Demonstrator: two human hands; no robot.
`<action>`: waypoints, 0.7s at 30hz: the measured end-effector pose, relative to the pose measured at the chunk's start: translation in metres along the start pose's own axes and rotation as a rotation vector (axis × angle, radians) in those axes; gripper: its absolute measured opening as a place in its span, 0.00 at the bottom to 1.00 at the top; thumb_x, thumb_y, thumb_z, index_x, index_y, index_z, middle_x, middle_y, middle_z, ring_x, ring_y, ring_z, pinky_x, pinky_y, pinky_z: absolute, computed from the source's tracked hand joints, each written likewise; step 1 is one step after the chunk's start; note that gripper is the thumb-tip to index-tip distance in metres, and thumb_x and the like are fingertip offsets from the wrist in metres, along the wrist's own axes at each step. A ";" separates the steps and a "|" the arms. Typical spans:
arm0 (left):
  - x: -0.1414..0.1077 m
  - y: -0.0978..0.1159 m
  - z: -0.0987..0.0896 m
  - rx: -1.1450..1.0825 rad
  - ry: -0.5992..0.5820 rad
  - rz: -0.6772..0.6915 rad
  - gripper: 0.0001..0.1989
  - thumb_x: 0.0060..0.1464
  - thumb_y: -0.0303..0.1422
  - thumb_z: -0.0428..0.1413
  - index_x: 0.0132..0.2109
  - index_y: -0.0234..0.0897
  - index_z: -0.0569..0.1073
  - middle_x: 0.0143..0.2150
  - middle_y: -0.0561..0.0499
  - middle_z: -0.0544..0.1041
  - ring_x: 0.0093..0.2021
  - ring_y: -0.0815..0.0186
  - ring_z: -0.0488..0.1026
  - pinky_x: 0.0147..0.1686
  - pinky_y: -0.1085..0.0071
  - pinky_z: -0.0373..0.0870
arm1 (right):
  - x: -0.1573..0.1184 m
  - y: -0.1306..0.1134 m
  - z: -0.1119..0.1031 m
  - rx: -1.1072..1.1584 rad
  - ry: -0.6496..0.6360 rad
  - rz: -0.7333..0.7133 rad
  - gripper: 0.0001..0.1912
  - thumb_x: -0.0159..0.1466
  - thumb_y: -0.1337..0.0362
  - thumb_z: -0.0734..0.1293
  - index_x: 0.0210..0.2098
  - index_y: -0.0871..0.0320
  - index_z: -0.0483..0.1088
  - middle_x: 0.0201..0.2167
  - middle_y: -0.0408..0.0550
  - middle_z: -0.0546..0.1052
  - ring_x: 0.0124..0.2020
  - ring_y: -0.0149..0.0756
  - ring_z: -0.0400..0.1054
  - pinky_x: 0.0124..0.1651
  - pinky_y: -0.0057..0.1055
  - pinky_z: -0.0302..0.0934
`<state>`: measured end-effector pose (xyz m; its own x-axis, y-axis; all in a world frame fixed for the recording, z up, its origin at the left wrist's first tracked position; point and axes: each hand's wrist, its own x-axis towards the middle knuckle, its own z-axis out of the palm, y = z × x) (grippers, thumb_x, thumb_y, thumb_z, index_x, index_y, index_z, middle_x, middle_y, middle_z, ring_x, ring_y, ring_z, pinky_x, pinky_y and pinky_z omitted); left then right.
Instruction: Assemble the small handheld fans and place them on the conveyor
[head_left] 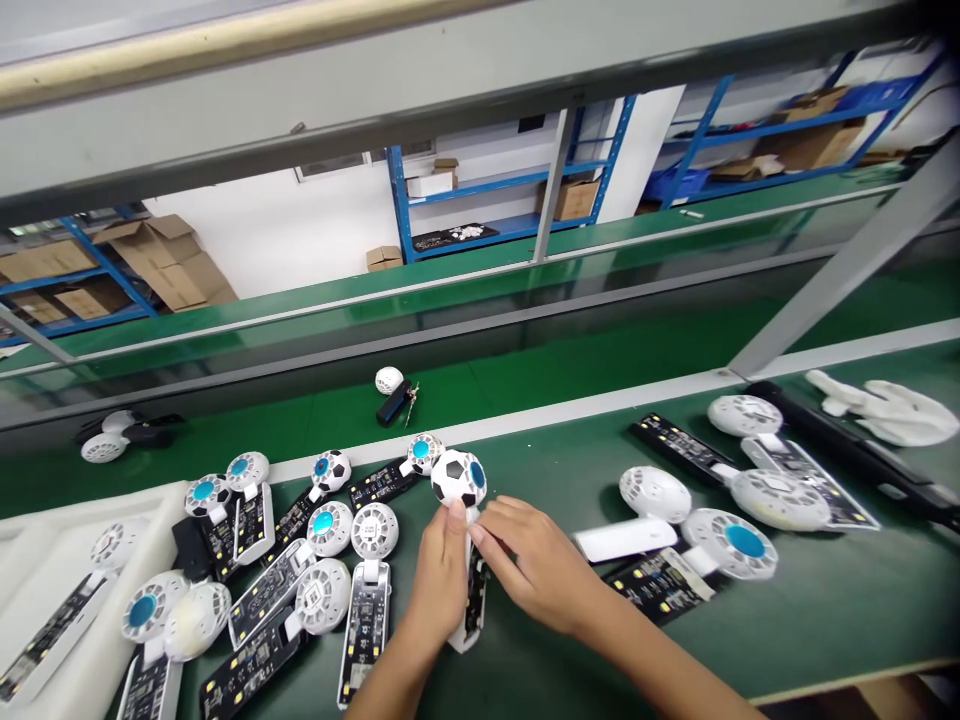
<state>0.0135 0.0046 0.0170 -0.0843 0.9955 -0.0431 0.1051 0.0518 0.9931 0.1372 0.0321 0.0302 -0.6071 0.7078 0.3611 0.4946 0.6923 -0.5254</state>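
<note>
Both hands are on one device with a black-and-white football-patterned round head [454, 478], a blue disc on its side, and a long white body with an exposed circuit board [474, 605]. My left hand [441, 565] is closed around its neck, thumb pressed just under the head. My right hand [529, 560] has its thumb and bent fingers closed at the neck from the right; the exact contact point is hidden. Left of my hands lies a similar device with a white vented head [374, 531]. Another football-patterned head [331, 470] lies farther back.
Several similar devices cover the left bench, beside a white foam tray [161, 497]. To the right lie a white cover [626, 540], a blue-disc device [731, 545], a long black tool [847, 445] and a white glove [892, 408]. A slanted metal post [840, 270] rises behind.
</note>
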 end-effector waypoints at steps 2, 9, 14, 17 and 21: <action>0.003 -0.004 -0.002 -0.018 0.005 -0.021 0.25 0.56 0.51 0.38 0.33 0.34 0.67 0.31 0.48 0.71 0.34 0.63 0.65 0.38 0.69 0.61 | 0.002 0.000 0.004 -0.008 -0.018 0.020 0.16 0.66 0.65 0.52 0.26 0.58 0.63 0.23 0.46 0.69 0.26 0.35 0.60 0.34 0.32 0.56; 0.012 -0.019 -0.004 -0.006 -0.063 -0.162 0.31 0.53 0.56 0.38 0.31 0.31 0.69 0.25 0.50 0.68 0.27 0.65 0.64 0.30 0.70 0.61 | 0.002 0.004 0.007 -0.010 0.000 0.419 0.12 0.63 0.56 0.56 0.30 0.57 0.63 0.27 0.48 0.70 0.31 0.41 0.66 0.34 0.34 0.58; 0.021 -0.025 -0.009 0.156 -0.168 -0.173 0.29 0.55 0.51 0.40 0.32 0.31 0.73 0.23 0.50 0.71 0.27 0.64 0.68 0.30 0.69 0.63 | -0.011 0.016 0.020 0.271 -0.129 0.607 0.16 0.62 0.54 0.56 0.44 0.58 0.60 0.40 0.53 0.73 0.40 0.44 0.68 0.41 0.36 0.61; 0.044 -0.012 -0.027 0.376 -0.122 -0.123 0.21 0.53 0.45 0.49 0.25 0.33 0.73 0.23 0.49 0.73 0.30 0.61 0.70 0.37 0.65 0.64 | -0.018 0.023 0.034 0.317 -0.132 0.651 0.16 0.62 0.55 0.57 0.43 0.59 0.60 0.37 0.53 0.74 0.38 0.44 0.69 0.40 0.36 0.61; 0.106 0.007 -0.064 0.684 0.167 -0.061 0.12 0.55 0.38 0.52 0.42 0.34 0.71 0.49 0.45 0.70 0.51 0.58 0.65 0.52 0.54 0.57 | -0.025 0.022 0.047 0.180 0.003 0.699 0.20 0.61 0.52 0.58 0.46 0.61 0.59 0.40 0.58 0.73 0.39 0.48 0.70 0.38 0.40 0.63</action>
<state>-0.0579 0.1054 0.0267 -0.2548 0.9667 -0.0245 0.6900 0.1995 0.6957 0.1338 0.0232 -0.0265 -0.1843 0.9773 -0.1044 0.6567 0.0434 -0.7529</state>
